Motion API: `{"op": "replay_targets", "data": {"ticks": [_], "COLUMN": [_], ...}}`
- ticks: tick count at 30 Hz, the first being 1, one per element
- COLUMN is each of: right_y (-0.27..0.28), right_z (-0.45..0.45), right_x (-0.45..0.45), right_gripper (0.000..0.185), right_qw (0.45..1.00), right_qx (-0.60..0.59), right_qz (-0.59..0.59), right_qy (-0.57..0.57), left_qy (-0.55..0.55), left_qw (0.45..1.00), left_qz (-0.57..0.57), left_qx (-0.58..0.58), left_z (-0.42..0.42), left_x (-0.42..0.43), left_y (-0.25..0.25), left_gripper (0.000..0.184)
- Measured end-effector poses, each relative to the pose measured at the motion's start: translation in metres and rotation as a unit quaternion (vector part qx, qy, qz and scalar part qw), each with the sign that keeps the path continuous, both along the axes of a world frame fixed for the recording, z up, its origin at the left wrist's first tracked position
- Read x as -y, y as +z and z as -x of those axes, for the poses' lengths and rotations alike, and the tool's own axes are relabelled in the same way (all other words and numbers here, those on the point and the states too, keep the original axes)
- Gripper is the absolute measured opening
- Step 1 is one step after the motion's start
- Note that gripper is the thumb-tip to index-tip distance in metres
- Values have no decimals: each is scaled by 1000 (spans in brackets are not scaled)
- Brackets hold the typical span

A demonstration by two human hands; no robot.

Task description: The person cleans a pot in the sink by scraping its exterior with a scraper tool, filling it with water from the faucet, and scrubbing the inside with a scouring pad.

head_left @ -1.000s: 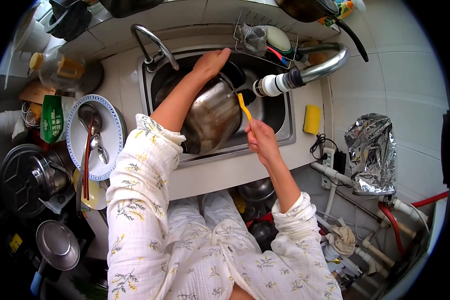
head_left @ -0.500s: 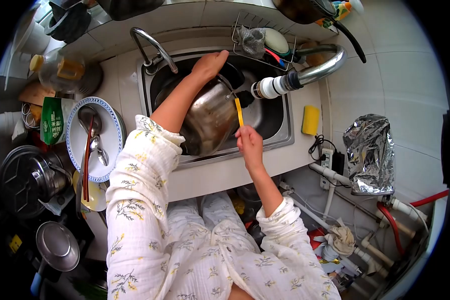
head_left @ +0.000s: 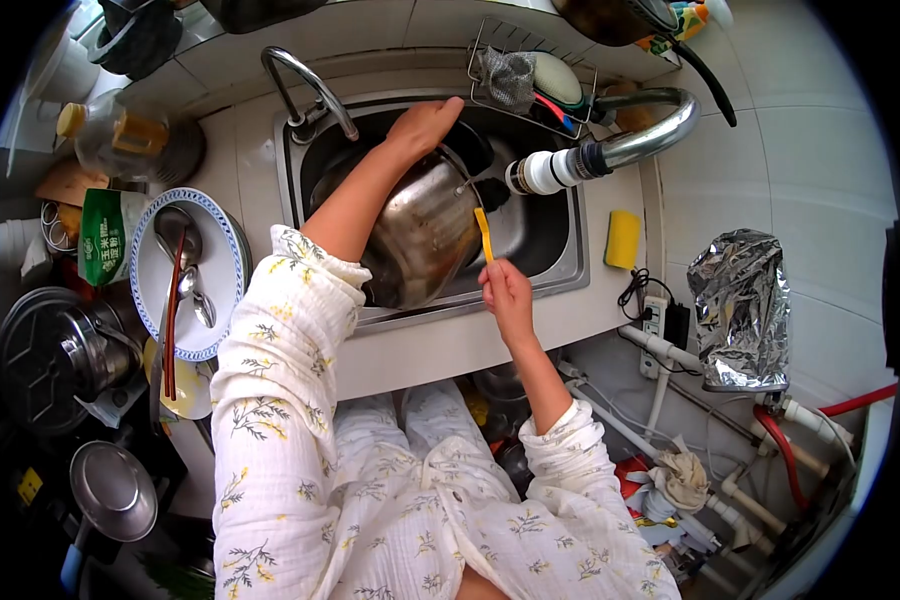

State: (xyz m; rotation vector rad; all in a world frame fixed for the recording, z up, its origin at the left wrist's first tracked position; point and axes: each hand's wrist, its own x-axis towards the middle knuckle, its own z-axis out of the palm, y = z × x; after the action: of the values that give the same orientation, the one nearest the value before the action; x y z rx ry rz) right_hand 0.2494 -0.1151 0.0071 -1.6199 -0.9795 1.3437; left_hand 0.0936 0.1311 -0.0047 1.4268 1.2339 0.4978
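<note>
Hands (head_left: 425,125) (head_left: 508,292) over the steel sink (head_left: 576,262), tiled white wall (head_left: 812,180) alongside.

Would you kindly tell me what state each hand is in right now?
Left hand: at the metal pot; grip cannot be told.
Right hand: closed on the yellow-handled brush.

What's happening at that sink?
A person leans over the sink, where a metal pot lies tilted. Their left hand is at the pot's far side. The right hand holds a yellow tool against or close to the pot's side. A yellow sponge sits right of the sink.
</note>
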Motion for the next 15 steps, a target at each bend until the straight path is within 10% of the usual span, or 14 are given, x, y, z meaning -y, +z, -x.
{"op": "replay_targets", "data": {"ticks": [15], "right_y": [6], "right_z": [9], "right_x": [-19], "right_gripper": [31], "right_qw": [999], "right_qx": [-38], "right_qz": [5], "right_qy": [-6], "left_qy": [25], "left_qw": [999], "left_qz": [-32], "left_qx": [-1], "left_z": [2], "left_x": [5], "left_y": [0], "left_gripper": [62]}}
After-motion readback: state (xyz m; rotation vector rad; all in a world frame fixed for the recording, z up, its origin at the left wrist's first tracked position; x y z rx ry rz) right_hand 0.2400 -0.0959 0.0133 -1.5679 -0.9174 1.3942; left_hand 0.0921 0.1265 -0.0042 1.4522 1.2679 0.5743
